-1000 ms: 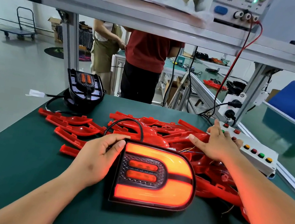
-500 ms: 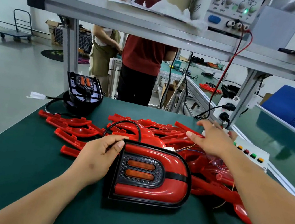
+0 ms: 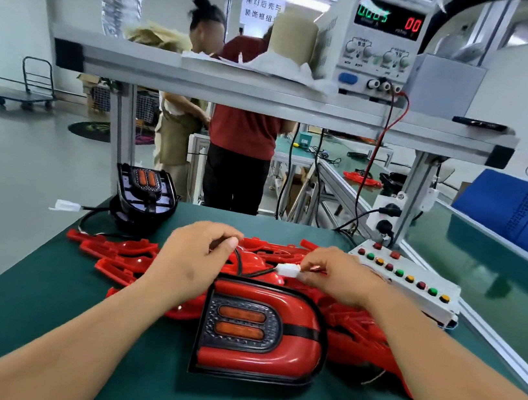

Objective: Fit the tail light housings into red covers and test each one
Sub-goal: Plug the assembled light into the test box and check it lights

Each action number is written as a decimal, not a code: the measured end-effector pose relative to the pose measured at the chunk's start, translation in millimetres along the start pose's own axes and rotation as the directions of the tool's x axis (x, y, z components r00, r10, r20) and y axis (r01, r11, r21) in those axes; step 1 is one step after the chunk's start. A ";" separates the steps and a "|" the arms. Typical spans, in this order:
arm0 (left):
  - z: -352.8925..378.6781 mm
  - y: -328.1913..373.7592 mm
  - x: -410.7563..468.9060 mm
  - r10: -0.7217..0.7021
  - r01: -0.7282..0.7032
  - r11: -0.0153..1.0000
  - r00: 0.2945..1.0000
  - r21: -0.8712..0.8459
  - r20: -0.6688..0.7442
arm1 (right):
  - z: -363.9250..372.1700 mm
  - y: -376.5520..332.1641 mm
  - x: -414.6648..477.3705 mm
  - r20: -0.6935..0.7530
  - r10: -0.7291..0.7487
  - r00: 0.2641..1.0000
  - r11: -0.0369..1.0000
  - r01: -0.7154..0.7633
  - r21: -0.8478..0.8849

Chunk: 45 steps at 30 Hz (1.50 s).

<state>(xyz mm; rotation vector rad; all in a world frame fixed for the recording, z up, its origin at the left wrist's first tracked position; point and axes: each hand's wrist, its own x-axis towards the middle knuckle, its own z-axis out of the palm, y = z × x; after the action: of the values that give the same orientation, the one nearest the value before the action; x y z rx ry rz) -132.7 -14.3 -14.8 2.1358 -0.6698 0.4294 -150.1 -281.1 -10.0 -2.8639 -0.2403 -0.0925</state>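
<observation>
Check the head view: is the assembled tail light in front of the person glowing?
No, the tail light shows a plain dark red cover with no glow.

The tail light (image 3: pixel 261 331) has a smooth, glossy red plastic cover that catches highlights, set round a black centre panel with a rough, stippled grain and two translucent orange lenses. The loose red covers (image 3: pixel 119 250) behind it are the same shiny plastic, the bare housing (image 3: pixel 145 190) is shiny black plastic, and the cable (image 3: pixel 239 261) has a smooth black sheath ending in a white matt plastic connector (image 3: pixel 288 270). The bench (image 3: pixel 18 318) is topped with a matt dark-green mat, while the shelf (image 3: pixel 237 89) above is pale brushed metal profile carrying crumpled white paper (image 3: pixel 274 65).
</observation>
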 end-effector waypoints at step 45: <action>-31.2 12.2 82.6 -0.192 0.006 0.770 0.956 -0.638 -0.222 | 25.0 -46.8 -33.6 -0.017 0.018 1.000 0.916 -0.010 0.402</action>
<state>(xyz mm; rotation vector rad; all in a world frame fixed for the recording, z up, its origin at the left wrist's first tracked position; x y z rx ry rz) -76.2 -21.2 53.8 1.4201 -0.4480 0.3658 -190.1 -235.0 -24.8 -2.4522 -0.2065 -0.0603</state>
